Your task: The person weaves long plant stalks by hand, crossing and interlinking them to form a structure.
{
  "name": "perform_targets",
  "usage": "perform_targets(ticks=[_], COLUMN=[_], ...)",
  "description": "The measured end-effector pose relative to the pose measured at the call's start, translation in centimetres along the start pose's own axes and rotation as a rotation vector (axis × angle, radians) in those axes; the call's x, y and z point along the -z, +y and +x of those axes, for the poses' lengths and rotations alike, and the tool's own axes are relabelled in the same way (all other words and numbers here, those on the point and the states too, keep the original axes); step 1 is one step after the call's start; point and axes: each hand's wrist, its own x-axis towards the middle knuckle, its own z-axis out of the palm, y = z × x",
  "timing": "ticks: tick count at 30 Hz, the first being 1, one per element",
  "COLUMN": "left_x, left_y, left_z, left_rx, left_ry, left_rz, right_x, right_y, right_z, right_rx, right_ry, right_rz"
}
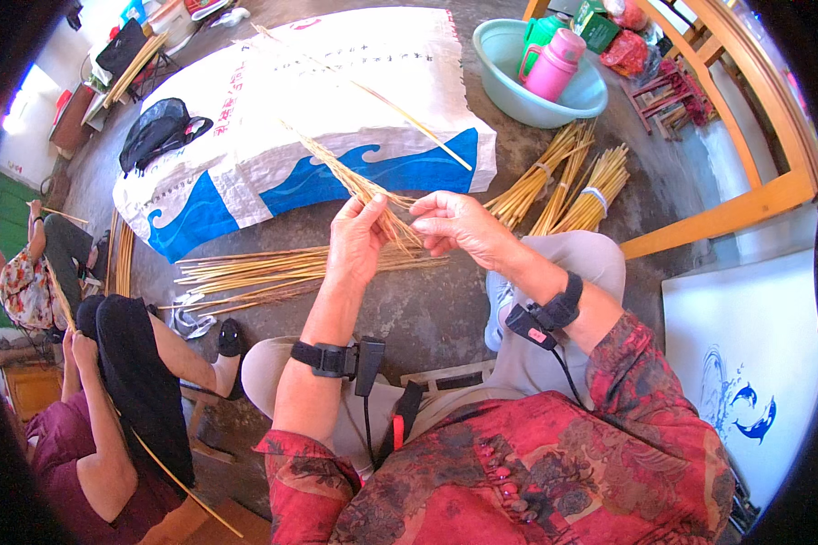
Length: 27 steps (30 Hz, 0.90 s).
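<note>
My left hand (354,238) is closed round a small bundle of straw stalks (340,171). The bundle slants away to the upper left over a white-and-blue woven sack (354,95), and its short ends fan out below the fingers. Close beside it, my right hand (468,229) has its fingers curled and thumb and forefinger pinched at a thin stalk that runs across from the bundle. The exact grip of those fingertips is partly hidden. Under my hands, a row of long loose stalks (254,272) lies on the floor.
Tied straw bundles (600,191) lie to the right, below a pale blue basin (491,82) holding a pink flask (556,65) and a green one. A black bag (159,134) rests on the sack. Wooden frame at right (727,218). Two people sit at left, handling stalks.
</note>
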Motion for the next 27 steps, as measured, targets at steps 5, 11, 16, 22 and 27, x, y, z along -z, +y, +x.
perform_targets(ticks=[5,11,16,22,27], left_x=[-0.2,-0.2,1.1,1.2,1.4], left_y=[-0.5,-0.1,-0.1,0.2,0.5], left_z=[-0.3,-0.9,-0.8,-1.1,-1.2], left_rx=[0.043,0.075,0.057,0.059,0.062], left_ry=[-0.03,-0.021,-0.09,-0.087,-0.058], left_rz=[0.031,0.038,0.048,0.062,0.076], right_x=[-0.3,-0.6,-0.1,0.0,0.6], right_y=[0.6,0.6,0.6,0.3,0.5], right_z=[1.1,1.4,1.7,1.6,1.5], right_rx=[0.003,-0.001,-0.023,-0.073,-0.054], right_ry=[-0.062,-0.084,-0.053,-0.06,-0.112], right_rz=[0.096,0.143,0.217,0.149,0.02])
